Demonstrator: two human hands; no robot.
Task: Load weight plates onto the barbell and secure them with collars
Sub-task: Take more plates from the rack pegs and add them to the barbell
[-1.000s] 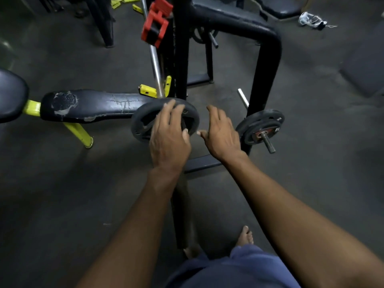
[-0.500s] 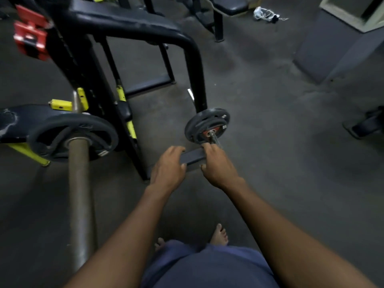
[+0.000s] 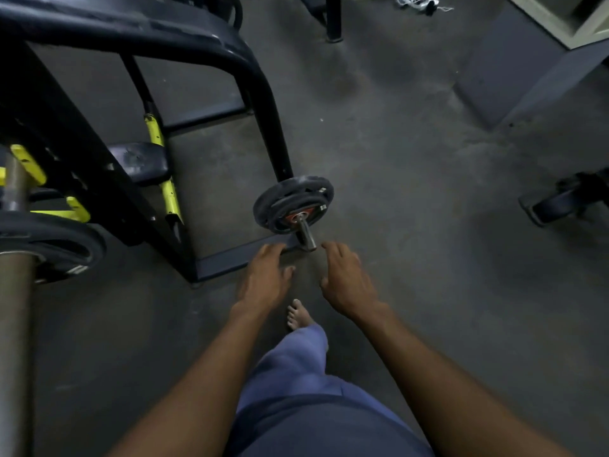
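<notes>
The barbell sleeve (image 3: 14, 341) runs up the left edge with a black weight plate (image 3: 62, 245) loaded on it. Black plates (image 3: 293, 202) sit stacked on a storage peg (image 3: 305, 233) at the foot of the black rack frame (image 3: 263, 103). My left hand (image 3: 263, 278) and my right hand (image 3: 346, 278) reach out side by side just short of the peg's tip, fingers spread, both holding nothing. No collar shows in view.
The rack's base bar (image 3: 237, 258) lies on the floor under my left hand. A yellow-framed bench (image 3: 145, 159) stands behind the rack. A dark wheeled base (image 3: 560, 202) sits at the right, a grey block (image 3: 510, 70) at the back right. My bare foot (image 3: 298, 313) steps forward.
My head has turned right, so the loaded barbell end slid to the left edge. Both hands left the plate on the barbell and moved toward the stored plates on the peg.
</notes>
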